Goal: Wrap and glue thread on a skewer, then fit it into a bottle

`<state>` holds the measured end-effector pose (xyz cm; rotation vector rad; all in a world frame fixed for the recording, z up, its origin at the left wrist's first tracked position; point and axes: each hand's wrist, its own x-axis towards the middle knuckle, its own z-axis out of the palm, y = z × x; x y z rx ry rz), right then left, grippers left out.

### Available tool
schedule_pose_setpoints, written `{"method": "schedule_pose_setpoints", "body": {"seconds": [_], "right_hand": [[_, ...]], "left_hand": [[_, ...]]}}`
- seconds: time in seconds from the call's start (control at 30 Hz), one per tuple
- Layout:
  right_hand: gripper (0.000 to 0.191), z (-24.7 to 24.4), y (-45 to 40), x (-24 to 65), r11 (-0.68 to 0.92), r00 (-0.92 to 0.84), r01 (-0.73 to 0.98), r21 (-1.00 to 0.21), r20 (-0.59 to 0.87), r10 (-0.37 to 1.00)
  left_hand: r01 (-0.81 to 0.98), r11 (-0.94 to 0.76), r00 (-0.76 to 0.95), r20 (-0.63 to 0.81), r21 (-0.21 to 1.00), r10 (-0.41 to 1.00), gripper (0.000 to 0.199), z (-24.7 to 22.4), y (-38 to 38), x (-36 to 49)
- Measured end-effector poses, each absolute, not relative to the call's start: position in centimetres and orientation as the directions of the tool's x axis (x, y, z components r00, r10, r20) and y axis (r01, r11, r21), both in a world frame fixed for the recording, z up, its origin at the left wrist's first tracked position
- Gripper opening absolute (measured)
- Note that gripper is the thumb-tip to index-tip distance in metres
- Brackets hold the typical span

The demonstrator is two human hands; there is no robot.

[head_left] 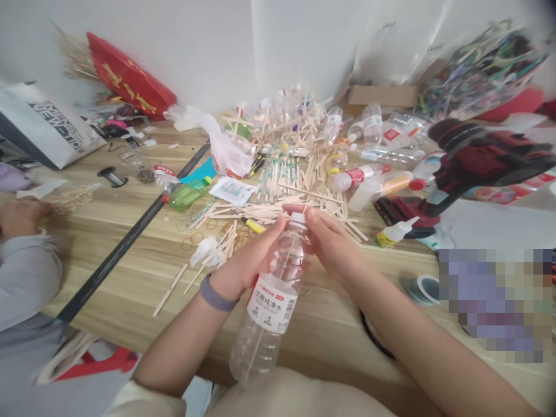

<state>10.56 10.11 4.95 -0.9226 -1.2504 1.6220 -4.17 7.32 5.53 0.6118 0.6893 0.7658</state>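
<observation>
A clear plastic water bottle [271,304] with a white and red label leans toward my body, its white cap [299,218] pointing away from me. A thin wooden stick [284,269] runs lengthwise inside it, and its tip seems to poke out at the cap. My left hand [264,246] wraps around the bottle's shoulder, a thumb close to the cap. From the other side, my right hand [332,237] closes on the bottle at the cap and neck. Its far fingers are partly hidden behind the bottle.
Beyond my hands lie scattered wooden craft sticks [260,211], a green bottle [189,194] and a yellow marker [253,225]. At right are a glue bottle [395,231], a cordless drill [473,162] and several plastic bottles. Another person's arm [28,272] rests at left.
</observation>
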Motion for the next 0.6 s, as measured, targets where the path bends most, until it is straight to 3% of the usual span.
{"method": "schedule_pose_setpoints", "body": {"seconds": [0.17, 0.33, 0.5, 0.6], "right_hand": [[0.039, 5.0, 10.9, 10.4, -0.044, -0.313, -0.060, -0.997, -0.023, 0.949], [0.042, 4.4, 9.4, 10.7, 0.039, -0.283, -0.044, -0.998, 0.049, 0.958], [0.042, 2.6, 5.8, 11.8, 0.094, -0.579, 0.001, -0.996, 0.076, 0.812], [0.038, 2.4, 3.7, 13.1, 0.120, -0.687, 0.163, -0.979, -0.025, 0.726]], "left_hand": [[-0.337, 0.599, 0.513, -0.392, 0.726, 0.764, 0.045, 6.0, 8.3, -4.2], [-0.411, 0.571, 0.472, -0.370, 0.711, 0.800, 0.040, 6.0, 8.3, -4.7], [-0.401, 0.618, 0.518, -0.389, 0.676, 0.762, 0.052, 5.9, 8.2, -5.6], [-0.378, 0.630, 0.504, -0.420, 0.678, 0.755, 0.057, 6.0, 8.2, -6.0]]}}
